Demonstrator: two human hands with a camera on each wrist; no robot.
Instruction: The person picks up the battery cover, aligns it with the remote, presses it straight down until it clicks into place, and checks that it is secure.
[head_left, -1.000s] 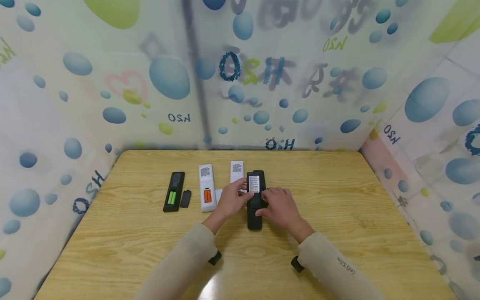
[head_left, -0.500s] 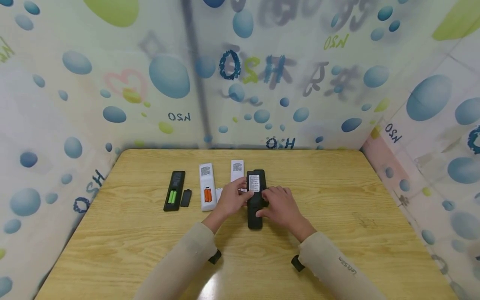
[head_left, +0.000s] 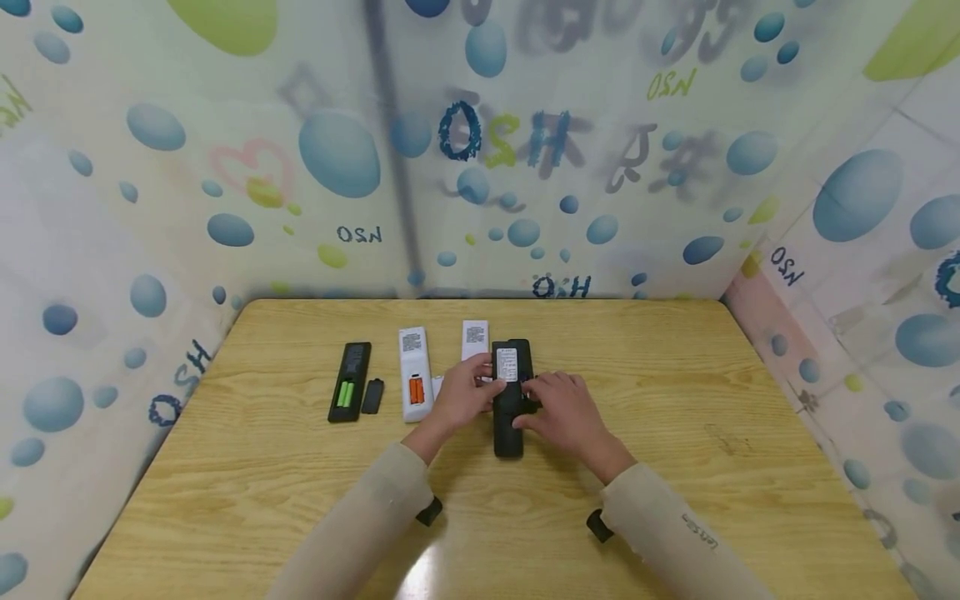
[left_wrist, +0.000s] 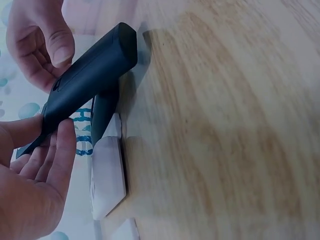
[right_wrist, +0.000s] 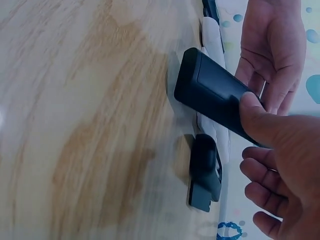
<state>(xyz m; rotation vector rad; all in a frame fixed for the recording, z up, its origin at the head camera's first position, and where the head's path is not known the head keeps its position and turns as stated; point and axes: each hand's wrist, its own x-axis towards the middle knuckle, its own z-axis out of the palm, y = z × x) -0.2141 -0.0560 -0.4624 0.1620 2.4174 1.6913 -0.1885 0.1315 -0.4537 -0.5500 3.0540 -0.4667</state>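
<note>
A black remote control (head_left: 508,437), back side up with a white label (head_left: 507,364), is held tilted over the table. My left hand (head_left: 459,402) grips its far part between thumb and fingers. The thumb of my right hand (head_left: 566,415) lies on its smooth back, near the battery cover (right_wrist: 215,82), and the bent fingers sit at its right edge. In the right wrist view, that cover looks seated flush. Another black remote (right_wrist: 204,152) lies behind and below the held one, partly hidden, with a flat black piece (right_wrist: 200,196) beside it.
Left of my hands lie a black remote (head_left: 349,371) with green batteries (head_left: 345,394), its loose cover (head_left: 372,397), and a white remote (head_left: 413,354) with orange batteries (head_left: 416,390). Another white remote (head_left: 475,337) is partly hidden behind my left hand. A patterned curtain (head_left: 600,192) borders the table.
The held remote and both hands stay nearly in place; the remote shifts very slightly left and my right hand slightly right.
</note>
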